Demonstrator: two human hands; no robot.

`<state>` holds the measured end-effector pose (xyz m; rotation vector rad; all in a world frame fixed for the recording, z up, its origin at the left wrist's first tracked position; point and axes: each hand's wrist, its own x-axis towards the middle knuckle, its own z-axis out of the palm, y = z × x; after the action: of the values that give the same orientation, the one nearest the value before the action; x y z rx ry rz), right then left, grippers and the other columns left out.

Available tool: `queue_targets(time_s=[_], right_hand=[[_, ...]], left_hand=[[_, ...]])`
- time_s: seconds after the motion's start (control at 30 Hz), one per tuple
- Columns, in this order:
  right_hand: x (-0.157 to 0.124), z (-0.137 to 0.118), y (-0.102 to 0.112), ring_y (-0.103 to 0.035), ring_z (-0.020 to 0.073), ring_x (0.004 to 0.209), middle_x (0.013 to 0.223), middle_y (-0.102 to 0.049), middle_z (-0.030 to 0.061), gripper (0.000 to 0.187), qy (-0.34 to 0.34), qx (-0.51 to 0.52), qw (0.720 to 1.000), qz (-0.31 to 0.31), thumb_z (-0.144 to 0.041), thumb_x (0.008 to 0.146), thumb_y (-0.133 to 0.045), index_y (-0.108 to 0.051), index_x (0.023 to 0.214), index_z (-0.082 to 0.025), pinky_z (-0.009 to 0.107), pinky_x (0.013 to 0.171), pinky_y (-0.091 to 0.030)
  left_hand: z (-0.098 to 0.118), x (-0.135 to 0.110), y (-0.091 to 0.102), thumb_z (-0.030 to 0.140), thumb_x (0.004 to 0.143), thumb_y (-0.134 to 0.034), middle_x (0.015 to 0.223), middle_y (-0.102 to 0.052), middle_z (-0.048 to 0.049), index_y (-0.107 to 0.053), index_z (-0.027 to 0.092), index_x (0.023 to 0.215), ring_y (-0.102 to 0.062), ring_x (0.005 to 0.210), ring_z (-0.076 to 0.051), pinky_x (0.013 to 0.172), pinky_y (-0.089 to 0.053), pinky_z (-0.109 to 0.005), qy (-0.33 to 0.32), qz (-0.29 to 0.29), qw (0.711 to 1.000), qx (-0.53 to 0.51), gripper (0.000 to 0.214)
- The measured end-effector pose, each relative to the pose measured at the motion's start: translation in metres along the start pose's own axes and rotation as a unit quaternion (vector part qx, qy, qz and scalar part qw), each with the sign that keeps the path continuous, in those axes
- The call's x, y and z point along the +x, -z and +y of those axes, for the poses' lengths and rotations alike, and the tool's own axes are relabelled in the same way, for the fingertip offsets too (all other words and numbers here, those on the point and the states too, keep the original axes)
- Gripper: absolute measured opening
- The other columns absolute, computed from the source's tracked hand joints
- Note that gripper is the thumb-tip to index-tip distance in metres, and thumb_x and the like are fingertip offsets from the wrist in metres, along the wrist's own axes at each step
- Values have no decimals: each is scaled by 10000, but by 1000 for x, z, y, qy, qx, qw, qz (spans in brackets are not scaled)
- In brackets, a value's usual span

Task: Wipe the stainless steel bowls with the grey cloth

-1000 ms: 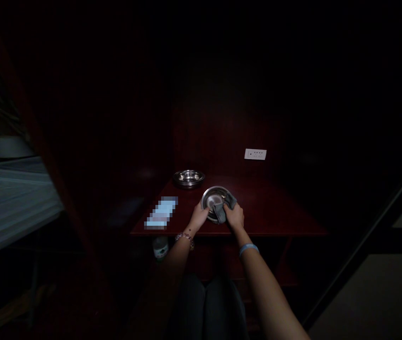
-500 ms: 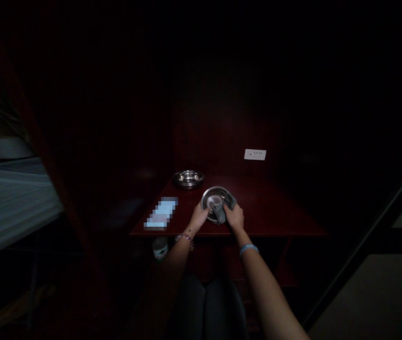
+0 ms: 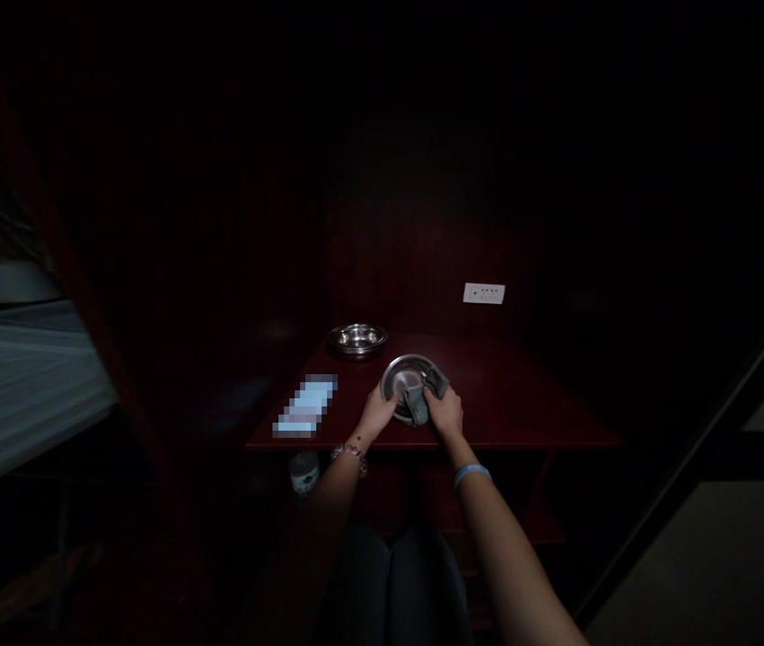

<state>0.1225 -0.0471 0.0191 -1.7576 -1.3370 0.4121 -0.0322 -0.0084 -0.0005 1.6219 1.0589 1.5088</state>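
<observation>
A round, shiny metal bowl (image 3: 406, 380) is held tilted toward me above the front part of the desk. My left hand (image 3: 377, 413) grips its left rim, thumb on the inner side and fingers hidden behind. At the right rim, my right hand (image 3: 444, 411) is closed on a grey cloth (image 3: 417, 405). The cloth is draped over the rim and hangs into the bowl, with the right thumb pressing on it. Farther back on the left, more metal bowls (image 3: 357, 339) appear to sit nested on the desk.
The dark red desk (image 3: 522, 404) has a wall behind it with a white socket panel (image 3: 484, 293). A blurred-out bright rectangle (image 3: 306, 406) lies at the desk's left. Below the left edge is a container with a label (image 3: 304, 474). Pale stacked panels (image 3: 24, 386) stand far left.
Almost nothing differs. Both hands keep their hold on the bowl and the cloth, and the view has shifted very slightly.
</observation>
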Motion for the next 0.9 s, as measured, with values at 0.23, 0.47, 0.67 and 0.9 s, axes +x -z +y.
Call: queue_targets(time_s=[0.23,0.47,0.67,0.9], right_hand=[[0,1,0,-647,221,1013,1093,-687,69,419,5,-4,1000,-10,-436,830,-573,-623,1192,-231,306,869,-495],[-1,-1,1,-653,224,995,1079,-690,74,423,-5,-3,1000,-7,-442,836,-557,-623,1196,-230,307,858,-501],[0,-2,1,-662,229,975,1081,-690,80,432,-21,-4,1000,2,-446,836,-551,-621,1203,-229,313,848,-506],[5,3,-2,-643,192,1037,1118,-684,74,409,-14,49,998,33,-397,862,-508,-616,1206,-205,257,878,-493]], left_hand=[[2,0,1,134,708,-608,1117,-672,-95,-595,133,1097,-617,1064,-217,1046,-407,-413,10,12,1000,3,388],[-2,1,2,185,718,-617,1134,-671,-99,-594,139,1126,-616,1073,-218,1031,-421,-400,5,5,1000,-1,411],[3,-3,2,228,748,-609,1235,-621,-92,-492,167,1277,-582,1140,-212,1045,-405,-374,-9,-12,1000,-20,545],[15,-8,4,299,766,-621,1312,-569,-70,-440,205,1322,-525,1220,-201,1086,-354,-348,-16,-43,999,-25,591]])
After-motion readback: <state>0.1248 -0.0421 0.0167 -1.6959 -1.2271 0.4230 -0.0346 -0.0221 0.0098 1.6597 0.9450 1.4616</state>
